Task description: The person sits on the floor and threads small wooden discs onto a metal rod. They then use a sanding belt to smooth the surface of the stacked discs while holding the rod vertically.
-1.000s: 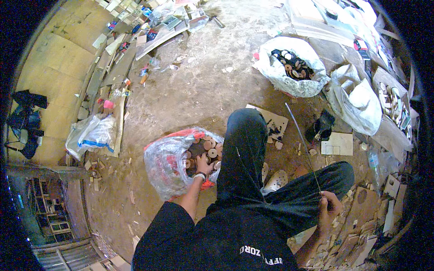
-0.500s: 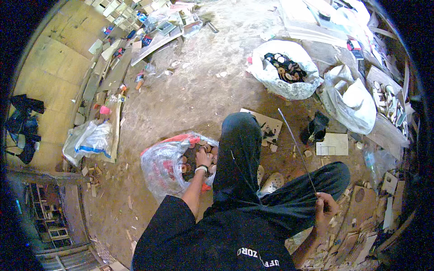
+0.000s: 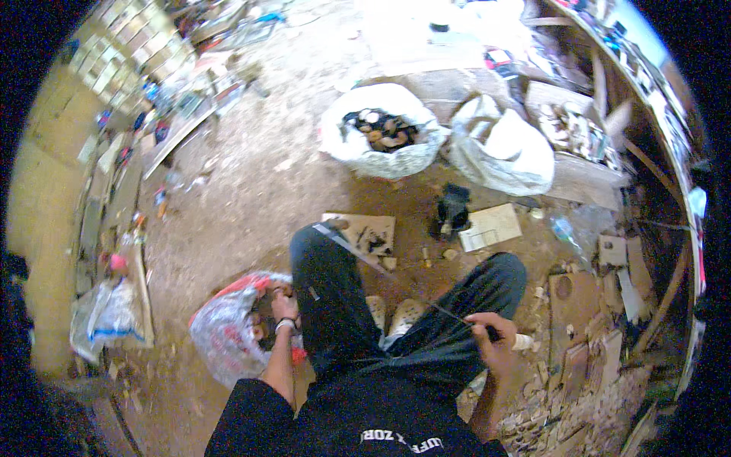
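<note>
By my left knee stands a plastic bag (image 3: 221,335) with red edging, holding several round wooden discs (image 3: 257,332). My left hand (image 3: 285,306) is in the bag's opening, its fingers curled; blur hides what they hold, if anything. A pale band and a dark one circle that wrist. My right hand (image 3: 493,339) is closed on one end of a thin rod (image 3: 365,261), over my right thigh. The rod slants up and left, and its far end passes over my left knee. A pale piece (image 3: 522,342) shows beside the right hand, held or lying behind it.
Ahead stand a white sack (image 3: 343,145) of dark and pale discs and another white sack (image 3: 518,156). Nearer lie a stained board (image 3: 358,225), a black object (image 3: 453,206) and a pale board (image 3: 495,226). Wood scraps (image 3: 582,335) cover the right side; a clear plastic bag (image 3: 114,312) lies left.
The view has swung right. The rod has tipped from steeply upright to a low leftward slant. My left hand has shifted to the bag's side nearest my knee.
</note>
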